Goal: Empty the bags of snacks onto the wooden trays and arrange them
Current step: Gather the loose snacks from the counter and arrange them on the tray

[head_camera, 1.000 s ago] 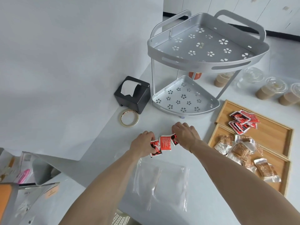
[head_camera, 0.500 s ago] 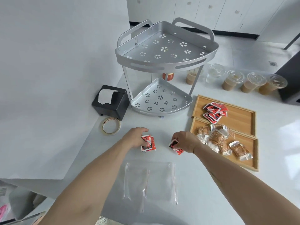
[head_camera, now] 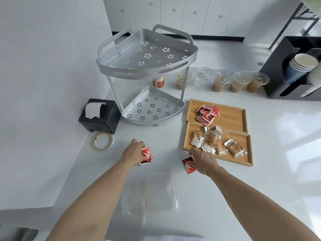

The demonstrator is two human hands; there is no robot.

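Note:
My left hand [head_camera: 132,152] grips red snack packets [head_camera: 146,156] just above the white counter. My right hand [head_camera: 203,160] holds another red snack packet [head_camera: 189,164] near the front left corner of the near wooden tray [head_camera: 246,150]. That tray carries several brown snacks in clear wrappers [head_camera: 212,141]. The far wooden tray [head_camera: 232,115] holds a pile of red packets [head_camera: 207,112]. Two empty clear plastic bags [head_camera: 156,192] lie flat on the counter between my forearms.
A two-tier silver corner rack [head_camera: 147,73] stands behind my hands, with a black tissue holder [head_camera: 99,115] and a tape roll [head_camera: 102,141] to its left. Lidded drink cups [head_camera: 222,81] line the back. A black cup dispenser [head_camera: 295,66] sits far right.
My hands, together over the packets a second ago, have drawn apart, each with red packets. The right hand has moved toward the trays. The view has tilted up and right.

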